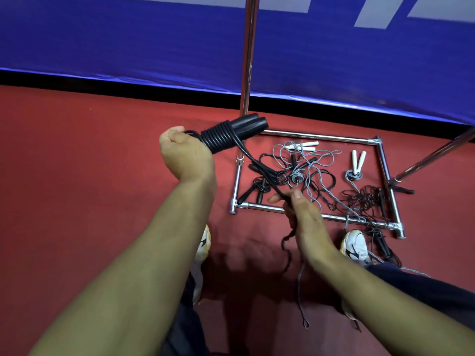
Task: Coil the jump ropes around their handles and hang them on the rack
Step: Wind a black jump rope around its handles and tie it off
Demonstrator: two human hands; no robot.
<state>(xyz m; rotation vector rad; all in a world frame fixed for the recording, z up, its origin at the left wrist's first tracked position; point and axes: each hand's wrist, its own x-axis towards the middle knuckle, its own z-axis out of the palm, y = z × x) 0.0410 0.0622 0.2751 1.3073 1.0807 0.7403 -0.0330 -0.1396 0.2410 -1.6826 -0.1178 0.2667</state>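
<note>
My left hand [183, 152] grips the lower end of two black jump-rope handles [247, 125] held side by side. Several turns of black rope [218, 137] are wound round them. The free black cord [259, 167] runs down to my right hand [299, 214], which pinches it; its tail dangles below toward the floor. The chrome rack [246, 60] has an upright pole behind the handles and a rectangular base frame [318, 136] on the red floor.
Inside the base frame lie several tangled ropes: black ones [267, 176], grey cords [305, 163] and two pairs of white handles [358, 160]. More black rope [367, 199] is piled at the right. A blue padded wall [128, 42] stands behind. My white shoes [356, 246] stand near the frame.
</note>
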